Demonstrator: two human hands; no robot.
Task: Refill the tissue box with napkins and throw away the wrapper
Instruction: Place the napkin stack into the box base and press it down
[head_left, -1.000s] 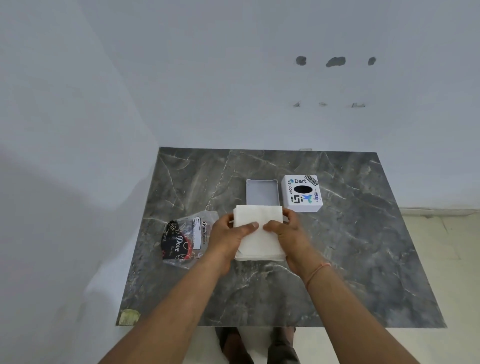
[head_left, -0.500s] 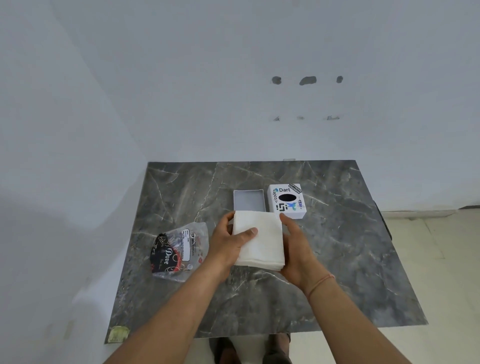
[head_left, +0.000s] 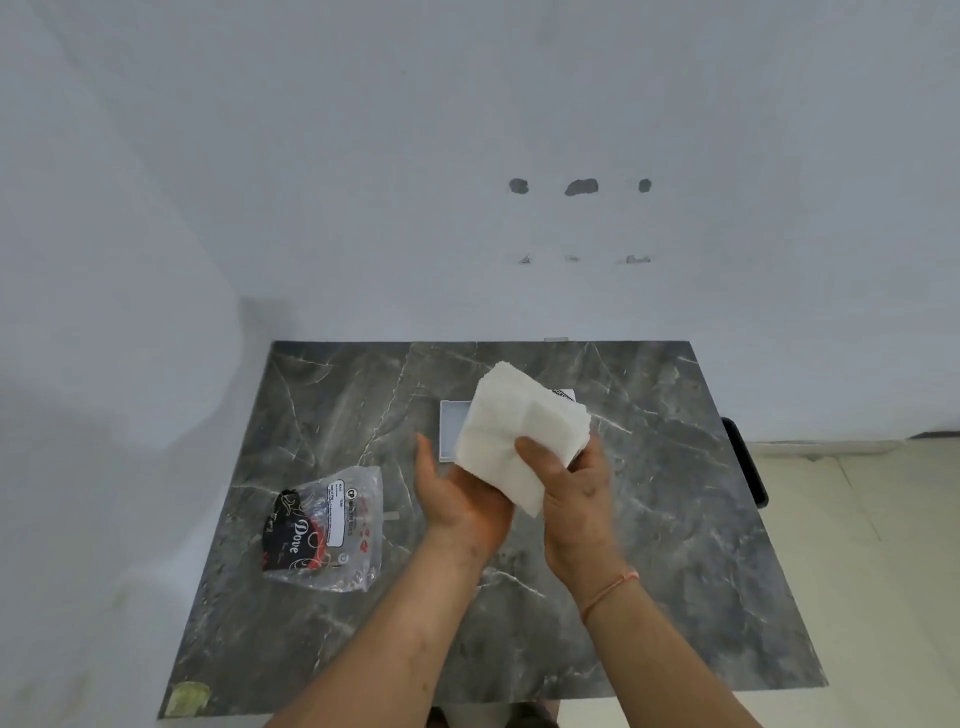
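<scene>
A dark grey marble-patterned bench with pale veins stands in the corner of a plain white-walled room, cream floor tiles to its right. Above it, the right hand is clamped on a soft white stack of square napkins, tilted so its long axis runs up and away to the left; the left hand lies open, cupped beneath its lower edge. Behind the stack sits the open white tissue box tray. The crinkled clear plastic wrapper lies left of the hands.
</scene>
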